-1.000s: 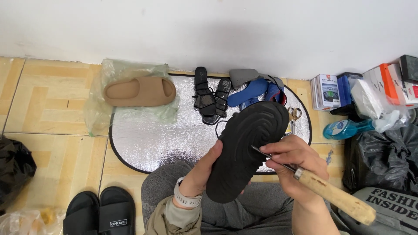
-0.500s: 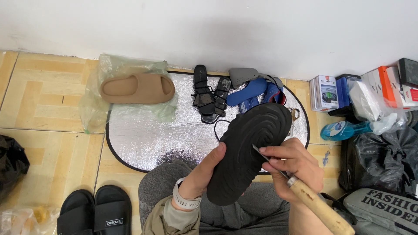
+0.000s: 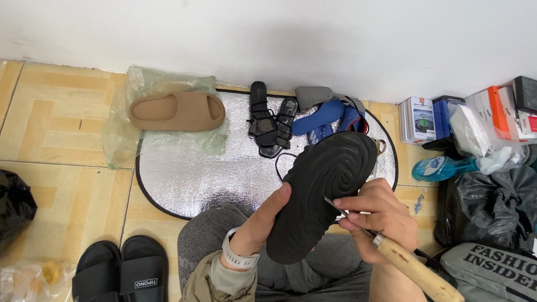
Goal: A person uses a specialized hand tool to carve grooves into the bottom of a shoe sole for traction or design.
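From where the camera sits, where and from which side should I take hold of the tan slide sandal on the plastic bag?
Grip the tan slide across its narrower heel end at the left, coming from above. It lies flat, sole down, lengthwise along the wall on the plastic bag; the heel is open, while the wide strap covers the right end.

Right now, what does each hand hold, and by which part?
Left hand holds the black shoe by its side edge; right hand holds the wooden-handled tool near its metal shaft.
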